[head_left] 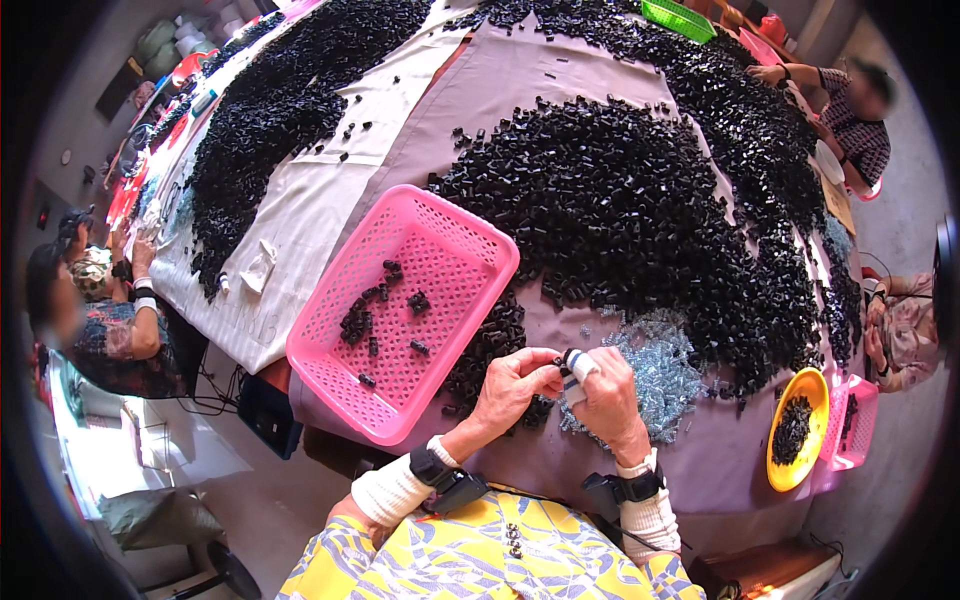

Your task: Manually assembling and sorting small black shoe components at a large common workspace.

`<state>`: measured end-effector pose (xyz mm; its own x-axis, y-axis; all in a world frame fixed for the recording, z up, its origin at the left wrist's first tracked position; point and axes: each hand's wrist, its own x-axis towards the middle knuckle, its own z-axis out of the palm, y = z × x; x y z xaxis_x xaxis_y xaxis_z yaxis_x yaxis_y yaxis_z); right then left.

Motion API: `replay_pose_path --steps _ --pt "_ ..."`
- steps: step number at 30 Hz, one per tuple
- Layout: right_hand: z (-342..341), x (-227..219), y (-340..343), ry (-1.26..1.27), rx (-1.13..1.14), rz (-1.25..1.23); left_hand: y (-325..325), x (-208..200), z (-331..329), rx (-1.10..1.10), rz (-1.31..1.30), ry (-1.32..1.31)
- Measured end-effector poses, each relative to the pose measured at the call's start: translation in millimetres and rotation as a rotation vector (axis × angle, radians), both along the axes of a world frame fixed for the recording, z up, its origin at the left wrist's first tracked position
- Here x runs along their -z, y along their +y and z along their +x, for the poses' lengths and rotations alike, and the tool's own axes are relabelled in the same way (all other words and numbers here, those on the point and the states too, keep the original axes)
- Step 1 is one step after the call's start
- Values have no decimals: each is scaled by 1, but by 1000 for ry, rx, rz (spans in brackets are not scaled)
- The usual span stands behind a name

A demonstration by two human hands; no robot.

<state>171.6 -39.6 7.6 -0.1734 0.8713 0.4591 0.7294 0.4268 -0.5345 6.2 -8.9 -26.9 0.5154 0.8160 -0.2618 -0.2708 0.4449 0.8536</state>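
My left hand (pixel 508 393) and my right hand (pixel 610 400) meet over the near edge of the table, fingertips pinched together. A small black part (pixel 561 362) shows between them, partly hidden by the fingers. White wrapping with dark stripes (pixel 577 370) covers fingers of my right hand. Just beyond and beside that hand lies a heap of small clear, bluish pieces (pixel 660 365). A large pile of small black parts (pixel 600 200) spreads farther back. To the left of my hands, a pink perforated basket (pixel 462 330) holds a few loose black parts and small clusters of them.
A yellow bowl (pixel 776 465) with black parts and a pink basket (pixel 850 440) stand at the right edge. A green basket (pixel 680 18) sits far back. Co-workers sit at the left (pixel 110 320) and right (pixel 860 120) sides. More black parts (pixel 270 120) cover the far left.
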Motion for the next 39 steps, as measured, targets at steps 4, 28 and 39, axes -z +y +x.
replay_pose_path --steps 4,28,39 --pt "0 -1 -3 -68 -44 27 -1 -6 -3 25 50 148" --pt "-4 17 -4 249 5 -108 -3 -21 -10 24 171 289" --pt "-11 0 -3 134 -65 -5 -4 -19 -15 27 192 321"
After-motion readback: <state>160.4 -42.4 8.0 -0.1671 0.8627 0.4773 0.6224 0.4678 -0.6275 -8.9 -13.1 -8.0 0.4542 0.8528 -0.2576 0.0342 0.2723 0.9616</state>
